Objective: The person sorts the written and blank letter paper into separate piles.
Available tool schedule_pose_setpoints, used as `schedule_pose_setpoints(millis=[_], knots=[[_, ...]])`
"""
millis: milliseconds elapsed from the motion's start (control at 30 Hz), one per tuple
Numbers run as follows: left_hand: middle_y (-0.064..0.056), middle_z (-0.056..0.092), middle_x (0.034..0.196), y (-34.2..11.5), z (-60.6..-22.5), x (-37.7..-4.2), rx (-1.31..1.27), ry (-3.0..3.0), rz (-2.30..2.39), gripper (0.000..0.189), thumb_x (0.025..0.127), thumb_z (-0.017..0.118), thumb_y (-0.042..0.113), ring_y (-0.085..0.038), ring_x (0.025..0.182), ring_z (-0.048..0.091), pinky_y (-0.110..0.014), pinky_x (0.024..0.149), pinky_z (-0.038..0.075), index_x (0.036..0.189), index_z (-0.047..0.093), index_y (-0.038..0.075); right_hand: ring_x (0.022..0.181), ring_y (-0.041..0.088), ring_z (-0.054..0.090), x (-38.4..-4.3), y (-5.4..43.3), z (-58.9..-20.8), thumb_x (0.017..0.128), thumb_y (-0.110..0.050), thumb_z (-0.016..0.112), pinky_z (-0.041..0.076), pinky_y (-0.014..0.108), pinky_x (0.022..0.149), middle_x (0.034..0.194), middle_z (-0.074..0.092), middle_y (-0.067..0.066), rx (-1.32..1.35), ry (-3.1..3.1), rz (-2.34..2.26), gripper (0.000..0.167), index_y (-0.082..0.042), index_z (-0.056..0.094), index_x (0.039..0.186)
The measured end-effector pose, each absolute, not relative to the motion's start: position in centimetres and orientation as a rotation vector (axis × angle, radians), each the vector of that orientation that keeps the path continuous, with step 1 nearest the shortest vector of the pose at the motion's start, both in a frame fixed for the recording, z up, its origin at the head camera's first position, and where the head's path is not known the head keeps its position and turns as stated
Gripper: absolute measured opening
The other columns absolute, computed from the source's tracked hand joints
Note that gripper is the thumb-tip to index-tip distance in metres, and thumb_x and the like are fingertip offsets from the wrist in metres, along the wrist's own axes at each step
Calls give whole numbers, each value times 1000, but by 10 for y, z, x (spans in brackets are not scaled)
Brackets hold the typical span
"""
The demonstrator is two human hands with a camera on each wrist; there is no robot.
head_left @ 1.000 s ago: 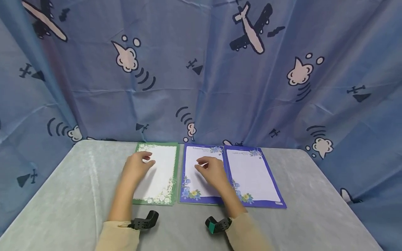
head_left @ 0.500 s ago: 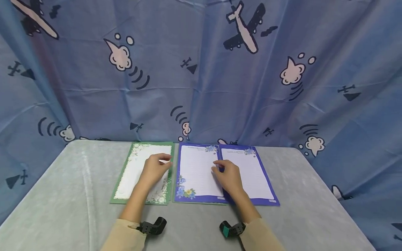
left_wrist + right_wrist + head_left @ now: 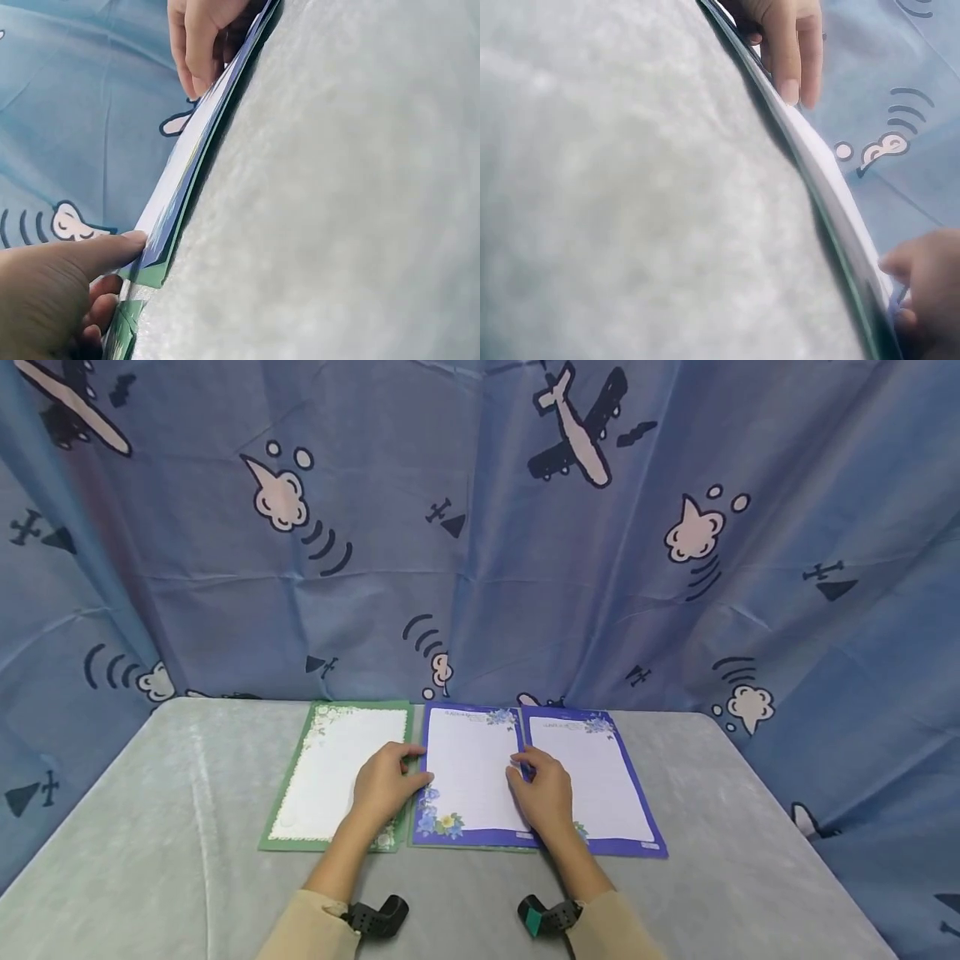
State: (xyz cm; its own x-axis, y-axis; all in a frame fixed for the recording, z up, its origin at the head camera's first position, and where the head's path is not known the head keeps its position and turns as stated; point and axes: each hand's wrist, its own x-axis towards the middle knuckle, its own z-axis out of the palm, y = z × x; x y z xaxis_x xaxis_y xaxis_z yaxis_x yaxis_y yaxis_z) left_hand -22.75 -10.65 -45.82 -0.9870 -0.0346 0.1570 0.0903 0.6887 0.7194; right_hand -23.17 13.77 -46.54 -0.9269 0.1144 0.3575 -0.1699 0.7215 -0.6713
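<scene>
A purple-bordered sheet of letter paper with blue and yellow flowers lies in the middle, a green-edged sheet showing beneath it. My left hand pinches its left edge, the thumb on top and the other fingers curled at the side, as the left wrist view shows. At the opposite edge my right hand pinches it, thumb on the white face. To the left lie green-bordered floral sheets, partly covered by my left forearm. Another purple-bordered sheet lies to the right, partly behind my right hand.
Pale grey cloth covers the table. A blue curtain printed with planes and clouds hangs along the back edge. Each wrist wears a black camera, the left camera and the right camera.
My left hand has moved right, from over the green-bordered sheets to the middle sheet's left edge. My right hand has moved right to that sheet's right edge. The whole view has shifted slightly.
</scene>
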Motion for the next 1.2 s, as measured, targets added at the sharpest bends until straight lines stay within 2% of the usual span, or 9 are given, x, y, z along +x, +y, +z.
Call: schedule_pose_setpoints(millis=[367,533,733,1033,1200], knots=[[-1,71,98,-104,-456,-226,-19,-2718,-1196,40,80,87,26,-13,80,58,-29,68,44,118,75,18,121,41,62,-229,137,-464,86,-17,74,47,54,104,130,69,17,70,-2586,1005,24,-5,78,106],[3,74,89,-105,-457,-227,-9,-2677,-1270,48,79,86,21,-9,68,56,-28,64,42,125,71,17,125,39,59,-229,136,-464,88,-18,73,45,54,106,134,67,16,59,-2618,1015,24,-7,78,108],[4,73,77,-106,-457,-228,2,-2654,-1294,48,80,86,18,-8,59,55,-28,59,42,125,72,18,125,39,60,-230,136,-464,88,-18,73,45,53,107,134,67,17,66,-2624,1000,23,-7,78,108],[2,76,79,-107,-460,-230,5,-2624,-1300,51,81,85,15,-6,60,58,-28,60,44,129,69,16,125,40,59,-231,136,-463,88,-18,73,46,54,106,135,66,18,55,-2631,1013,22,-7,78,106],[1,77,83,-107,-460,-229,0,-2624,-1308,41,83,83,16,-7,60,58,-28,59,44,123,73,17,124,40,60,-229,137,-463,88,-18,73,46,54,105,135,66,18,67,-2626,1020,20,-7,79,104]])
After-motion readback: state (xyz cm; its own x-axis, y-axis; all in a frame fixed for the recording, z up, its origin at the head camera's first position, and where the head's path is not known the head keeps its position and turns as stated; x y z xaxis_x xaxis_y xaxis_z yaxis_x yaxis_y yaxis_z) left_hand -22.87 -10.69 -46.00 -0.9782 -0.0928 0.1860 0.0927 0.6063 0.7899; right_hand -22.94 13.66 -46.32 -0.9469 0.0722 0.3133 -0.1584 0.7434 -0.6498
